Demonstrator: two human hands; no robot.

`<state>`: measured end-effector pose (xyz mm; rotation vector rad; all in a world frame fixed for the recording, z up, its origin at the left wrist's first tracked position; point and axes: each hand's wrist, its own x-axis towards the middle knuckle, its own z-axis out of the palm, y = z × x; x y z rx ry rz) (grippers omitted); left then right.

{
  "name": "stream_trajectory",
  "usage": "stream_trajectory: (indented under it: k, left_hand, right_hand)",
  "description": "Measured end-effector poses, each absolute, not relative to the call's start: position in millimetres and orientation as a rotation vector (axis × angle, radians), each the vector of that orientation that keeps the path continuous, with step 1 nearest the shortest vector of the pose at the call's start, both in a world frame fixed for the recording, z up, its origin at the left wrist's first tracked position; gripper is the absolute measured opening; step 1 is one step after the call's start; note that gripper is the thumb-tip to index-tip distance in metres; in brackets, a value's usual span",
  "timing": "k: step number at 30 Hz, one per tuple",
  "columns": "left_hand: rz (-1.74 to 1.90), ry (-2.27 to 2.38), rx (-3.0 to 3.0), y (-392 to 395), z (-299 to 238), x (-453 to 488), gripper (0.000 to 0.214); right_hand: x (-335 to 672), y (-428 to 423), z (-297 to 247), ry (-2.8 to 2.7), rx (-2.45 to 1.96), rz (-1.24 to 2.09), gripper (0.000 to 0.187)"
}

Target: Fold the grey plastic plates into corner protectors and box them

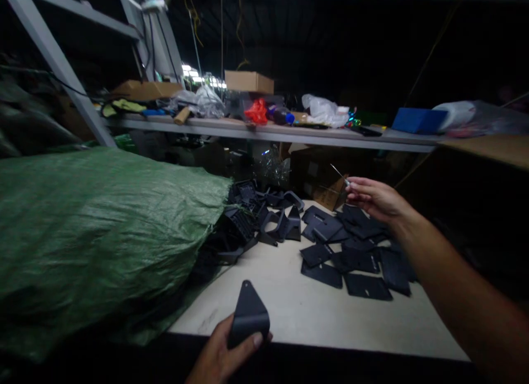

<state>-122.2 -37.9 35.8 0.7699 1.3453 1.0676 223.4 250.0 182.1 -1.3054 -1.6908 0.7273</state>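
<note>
Looks dim all around the long shelf (264,135). Shows a slanting metal frame (57,59) at the shelf's left end and bright white lights (194,75) far behind its left half. Has yellow cords (239,4) hanging above the shelf against a dark ceiling (289,20). Includes a pale table (285,312) below the shelf, in front.

Room between bracket (250,315) and black plates (361,285)

From the person's head, the scene is viewed forward and downward across a pale, flat-topped table (273,279). The bare left hand (225,352) is framed close, at the near edge; the bare right hand (374,198) is seen farther off, to the right. Beyond the table, a long, grey-edged shelf (297,135) is taken in at the far side.
</note>
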Motion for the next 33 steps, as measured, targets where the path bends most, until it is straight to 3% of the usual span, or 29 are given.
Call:
stream_trajectory:
  k: [6,10,13,18,22,29,33]
  left_hand:
    - [0.989,1.214,1.123,-25,39,-109,0.048]
    - [0.942,1.143,1.205,-21,36,-99,0.039]
    - [0.885,1.163,1.328,-18,37,-95,0.033]
    - [0.792,1.191,1.651,-13,42,-93,0.025]
    - [0.792,1.177,1.887,-14,46,-95,0.016]
    - [0.87,1.1,2.19,-10,49,-96,0.02]
    - [0.868,1.099,2.248,-10,52,-94,0.021]
  right_hand:
    - [194,106,70,-0.99,-0.824,2.059,0.043]
    - [164,43,48,-0.827,-0.755,2.359,0.029]
    - [155,23,45,-1.091,-0.934,2.22,0.025]
    - [167,14,60,-1.757,-1.139,1.624,0.032]
    - [177,10,79,-2.005,-1.117,1.45,0.032]
    - [176,5,101,-2.253,-1.058,1.041,0.021]
    - [169,2,103,-2.319,-1.057,1.025,0.019]
